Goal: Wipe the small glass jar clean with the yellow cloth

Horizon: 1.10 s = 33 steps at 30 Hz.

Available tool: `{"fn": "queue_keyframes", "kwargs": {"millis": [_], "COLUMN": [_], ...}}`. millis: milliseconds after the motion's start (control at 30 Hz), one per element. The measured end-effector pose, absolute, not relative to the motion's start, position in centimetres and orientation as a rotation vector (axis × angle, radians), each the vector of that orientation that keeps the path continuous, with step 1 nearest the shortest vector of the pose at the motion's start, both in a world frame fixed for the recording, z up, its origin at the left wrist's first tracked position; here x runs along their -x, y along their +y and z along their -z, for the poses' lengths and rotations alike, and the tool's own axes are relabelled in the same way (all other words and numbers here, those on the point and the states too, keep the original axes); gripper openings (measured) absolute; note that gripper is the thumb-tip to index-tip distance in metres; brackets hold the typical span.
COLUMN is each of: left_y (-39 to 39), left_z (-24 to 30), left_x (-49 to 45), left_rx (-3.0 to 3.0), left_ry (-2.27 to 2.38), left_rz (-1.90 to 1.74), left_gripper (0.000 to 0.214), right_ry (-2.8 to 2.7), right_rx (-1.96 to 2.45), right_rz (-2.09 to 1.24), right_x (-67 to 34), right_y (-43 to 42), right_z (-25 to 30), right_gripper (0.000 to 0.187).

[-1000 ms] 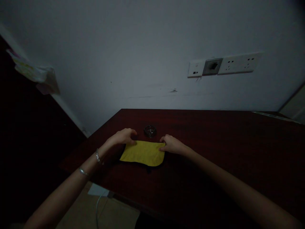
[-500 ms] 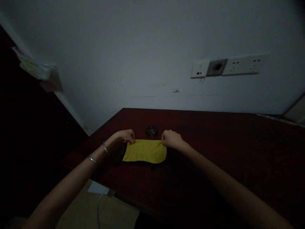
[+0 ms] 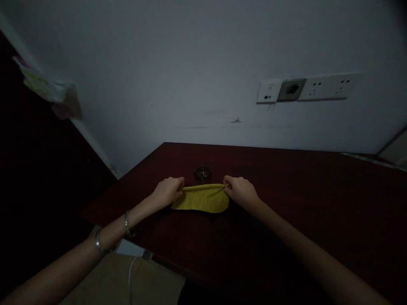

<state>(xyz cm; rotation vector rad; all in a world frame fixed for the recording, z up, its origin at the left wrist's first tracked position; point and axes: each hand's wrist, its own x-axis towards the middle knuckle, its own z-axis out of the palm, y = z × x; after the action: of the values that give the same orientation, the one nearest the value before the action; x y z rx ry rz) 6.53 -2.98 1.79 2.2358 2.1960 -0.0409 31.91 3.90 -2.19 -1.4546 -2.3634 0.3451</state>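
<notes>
A yellow cloth point(image 3: 201, 201) is stretched between my two hands over the dark red table, its upper edge bunched into a narrow fold. My left hand point(image 3: 168, 189) pinches the left end of that edge with closed fingers. At the right end, the fingers of my right hand point(image 3: 242, 190) are also closed on the cloth. Just beyond the fold, between the hands, stands a small round glass-like dish point(image 3: 202, 172); poor light hides its details. Two silver bangles circle my left wrist and forearm.
The dark red table point(image 3: 302, 203) reaches back to a pale wall with a row of sockets point(image 3: 321, 88). Below its front left edge lie a white cable point(image 3: 130, 275) and a pale sheet point(image 3: 129, 248). Wrapped items point(image 3: 51, 89) show at the far left.
The cloth's far edge, flat before, is now gathered into a fold and pulled tight. Both hands have shifted slightly right, and my left forearm has turned and lowered.
</notes>
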Motion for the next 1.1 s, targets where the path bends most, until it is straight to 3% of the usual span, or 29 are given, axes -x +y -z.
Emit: {"fn": "queue_keyframes", "kwargs": {"millis": [467,700,833,1100], "left_y": [-2.4,1.6,4.5,8.3], "left_z": [3.7,5.0,6.1,6.4], "left_x": [-7.0,-6.6,-7.0,-8.5], "left_rx": [-2.251,-1.520,-1.217,-0.814], "left_ry": [2.134,1.887,1.835,1.565], "left_rz": [-0.584,-1.370,-1.551,-1.751], "left_gripper": [0.016,0.021,0.033,0.031], "right_ry": [-2.035,-1.911,-1.783,-1.429], "right_rx": [1.383,1.419,1.422,1.351], "right_rz": [-0.458,-0.502,-0.583,-0.825], "right_x": [-29.1,-27.6,-26.3,-24.1], "right_y": [6.3,7.8,8.7,10.7], "right_z": [5.6,6.1,6.6,7.3], "right_gripper": [0.010,0.014,0.019,0.034]}}
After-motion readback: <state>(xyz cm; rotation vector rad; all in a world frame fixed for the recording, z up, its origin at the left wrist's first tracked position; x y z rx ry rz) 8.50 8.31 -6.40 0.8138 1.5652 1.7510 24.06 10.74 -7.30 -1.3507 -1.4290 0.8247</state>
